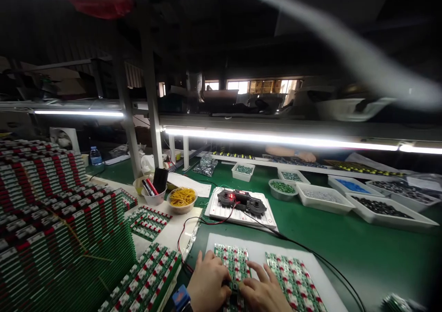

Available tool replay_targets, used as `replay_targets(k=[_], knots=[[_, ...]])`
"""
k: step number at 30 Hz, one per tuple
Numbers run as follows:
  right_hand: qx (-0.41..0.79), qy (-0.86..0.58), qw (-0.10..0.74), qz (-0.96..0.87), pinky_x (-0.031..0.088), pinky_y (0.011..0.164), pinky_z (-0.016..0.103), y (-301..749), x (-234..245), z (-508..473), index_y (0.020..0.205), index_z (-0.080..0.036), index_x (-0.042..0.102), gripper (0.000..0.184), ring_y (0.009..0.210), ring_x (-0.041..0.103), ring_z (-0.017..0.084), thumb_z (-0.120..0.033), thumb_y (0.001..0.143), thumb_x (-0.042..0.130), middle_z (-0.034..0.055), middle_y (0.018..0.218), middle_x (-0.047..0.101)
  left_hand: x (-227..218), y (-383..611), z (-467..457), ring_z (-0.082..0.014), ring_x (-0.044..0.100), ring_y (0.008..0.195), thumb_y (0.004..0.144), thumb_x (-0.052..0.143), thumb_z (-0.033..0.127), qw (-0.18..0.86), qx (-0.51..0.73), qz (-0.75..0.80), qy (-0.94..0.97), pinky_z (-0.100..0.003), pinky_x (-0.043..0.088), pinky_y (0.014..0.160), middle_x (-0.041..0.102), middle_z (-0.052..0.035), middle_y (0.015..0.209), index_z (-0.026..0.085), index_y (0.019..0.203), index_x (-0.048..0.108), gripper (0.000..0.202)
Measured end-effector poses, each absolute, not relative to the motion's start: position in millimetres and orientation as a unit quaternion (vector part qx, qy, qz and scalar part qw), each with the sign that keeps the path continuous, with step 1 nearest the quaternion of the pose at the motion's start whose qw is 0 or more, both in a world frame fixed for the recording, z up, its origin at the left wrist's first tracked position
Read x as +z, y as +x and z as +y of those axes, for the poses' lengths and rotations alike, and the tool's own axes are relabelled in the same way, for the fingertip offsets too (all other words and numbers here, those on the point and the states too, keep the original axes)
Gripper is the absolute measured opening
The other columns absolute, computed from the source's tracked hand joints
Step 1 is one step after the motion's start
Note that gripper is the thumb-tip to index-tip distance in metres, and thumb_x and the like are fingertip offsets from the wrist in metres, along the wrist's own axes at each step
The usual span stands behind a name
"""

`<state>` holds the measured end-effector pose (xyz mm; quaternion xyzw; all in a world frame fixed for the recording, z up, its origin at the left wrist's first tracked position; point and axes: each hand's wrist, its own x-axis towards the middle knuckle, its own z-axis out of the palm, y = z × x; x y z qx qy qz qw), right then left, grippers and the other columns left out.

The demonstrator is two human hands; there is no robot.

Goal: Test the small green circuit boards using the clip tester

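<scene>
Small dark round part (235, 285) mostly hidden between left hand (207, 284) and right hand (264, 290); green-and-red circuit board strip (233, 261) cut off by bottom edge; pale cable (311, 35) blurred overhead.

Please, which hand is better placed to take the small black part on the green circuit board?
Probably the left hand: its fingers lie on the same circuit board beside the small black part. The right hand rests mostly over the neighbouring board.

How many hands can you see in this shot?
3: the person's left hand and right hand, both at a green circuit-board panel, and a co-worker's hand across the green bench. More may be hidden.
</scene>
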<state>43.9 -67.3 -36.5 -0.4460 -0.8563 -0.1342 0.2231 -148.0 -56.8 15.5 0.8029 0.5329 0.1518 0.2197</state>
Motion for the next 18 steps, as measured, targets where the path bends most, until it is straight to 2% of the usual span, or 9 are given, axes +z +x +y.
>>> replay_targets(k=[4, 7, 11, 14, 18], knots=[[-0.075, -0.457, 0.289, -0.838, 0.037, 0.09, 0.032, 43, -33, -72, 0.073, -0.024, 0.055, 0.027, 0.099, 0.057, 0.02, 0.001, 0.073, 0.062, -0.0087, 0.071, 0.064, 22, -142, -61, -0.03, 0.051, 0.105, 0.076, 0.063, 0.019, 0.161, 0.126, 0.537, 0.819, -0.057, 0.027, 0.104, 0.067, -0.0069, 0.09, 0.021, 0.082, 0.074, 0.013], [-0.042, -0.48, 0.275, -0.832, 0.04, 0.082, 0.032, 45, -28, -75, 0.076, -0.024, 0.056, 0.025, 0.091, 0.054, 0.02, 0.0, 0.08, 0.054, -0.0054, 0.072, 0.061, 22, -141, -66, -0.0276, 0.052, 0.102, 0.076, 0.061, 0.015, 0.147, 0.144, 0.548, 0.811, -0.05, 0.032, 0.102, 0.066, -0.0053, 0.09, 0.019, 0.081, 0.071, 0.012], [-0.01, -0.471, 0.276, -0.838, 0.041, 0.085, 0.033, 50, -23, -78, 0.091, -0.029, 0.06, 0.032, 0.099, 0.053, 0.022, 0.0, 0.082, 0.05, -0.0052, 0.081, 0.064, 11, -147, -74, -0.0244, 0.051, 0.1, 0.078, 0.059, 0.01, 0.145, 0.214, 0.546, 0.797, -0.047, 0.031, 0.1, 0.064, -0.0016, 0.092, 0.023, 0.087, 0.07, 0.02], [-0.012, -0.443, 0.309, -0.842, 0.041, 0.09, 0.034, 52, -25, -83, 0.1, -0.032, 0.059, 0.033, 0.105, 0.053, 0.023, -0.004, 0.085, 0.052, -0.0064, 0.082, 0.067, -6, -155, -78, -0.0232, 0.051, 0.097, 0.077, 0.061, 0.009, 0.175, 0.262, 0.515, 0.798, -0.042, 0.038, 0.092, 0.063, -0.0016, 0.093, 0.027, 0.095, 0.071, 0.027], [-0.032, -0.442, 0.34, -0.829, 0.04, 0.09, 0.034, 52, -33, -91, 0.093, -0.032, 0.06, 0.028, 0.103, 0.055, 0.022, -0.006, 0.084, 0.054, -0.007, 0.079, 0.067, -36, -158, -77, -0.0222, 0.051, 0.091, 0.065, 0.068, 0.001, 0.177, 0.316, 0.488, 0.794, -0.035, 0.042, 0.082, 0.062, -0.0016, 0.087, 0.025, 0.092, 0.073, 0.037]])
